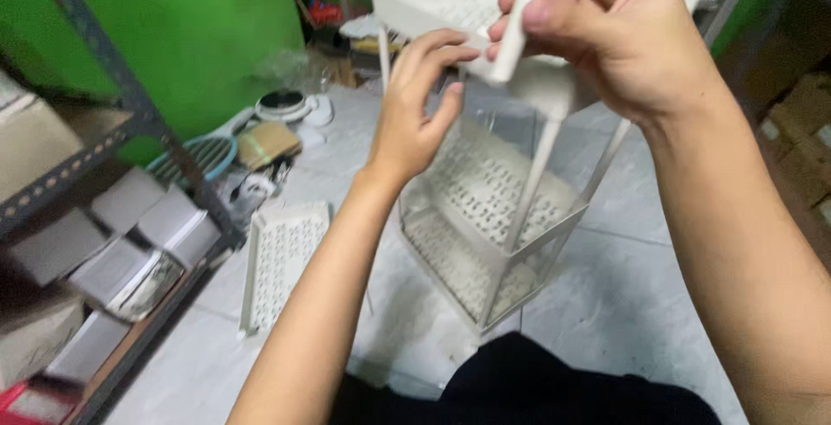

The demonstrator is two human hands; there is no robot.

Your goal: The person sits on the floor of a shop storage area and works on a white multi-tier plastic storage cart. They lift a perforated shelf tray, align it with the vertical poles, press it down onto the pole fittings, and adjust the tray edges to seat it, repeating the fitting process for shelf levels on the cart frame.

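A white plastic tiered rack (485,217) with perforated shelves stands tilted on the floor in front of me. Its top shelf (424,1) is raised near my hands. My right hand (606,27) is closed around a white post (519,22) at the rack's top corner. My left hand (420,105) hovers just left of that corner, fingers curled and apart, fingertips close to the post and the shelf edge; I cannot tell if they touch.
A loose perforated white shelf panel (281,260) lies on the tiled floor at left. A dark metal shelving unit (130,105) with grey boxes (130,243) stands further left. A racket-shaped item (195,155), a round device (284,105) and a green wall (190,27) are behind.
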